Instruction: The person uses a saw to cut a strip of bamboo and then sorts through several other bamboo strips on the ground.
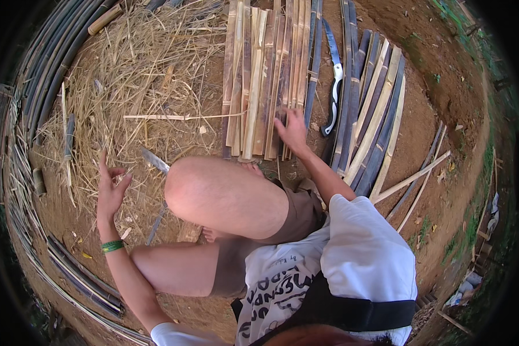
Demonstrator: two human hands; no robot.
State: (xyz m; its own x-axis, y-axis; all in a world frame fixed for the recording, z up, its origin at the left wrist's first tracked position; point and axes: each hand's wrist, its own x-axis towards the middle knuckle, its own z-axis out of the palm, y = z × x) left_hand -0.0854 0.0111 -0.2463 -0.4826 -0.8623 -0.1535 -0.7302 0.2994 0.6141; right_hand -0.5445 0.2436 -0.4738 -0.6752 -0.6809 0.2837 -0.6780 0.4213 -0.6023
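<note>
My left hand (111, 190) is raised over the straw-strewn ground at the left, its fingers apart and nothing in them. A green band circles that wrist. Beside my raised knee a metal blade (155, 160) shows, its other end hidden by the leg. My right hand (293, 131) reaches onto the near part of a row of split bamboo strips (262, 75), thumb and fingers apart against them. Right of that row lies a curved pruning saw (335, 75) with a black and white handle. A thin pale sliver (155, 117) lies across the straw, left of the strips.
More dark and pale split bamboo (380, 109) is laid out right of the saw. Whole dark poles (57, 63) line the far left. Dry shavings (138, 69) cover much ground there. Loose thin strips (412, 176) lie at the right, and a short bundle (86, 279) at lower left.
</note>
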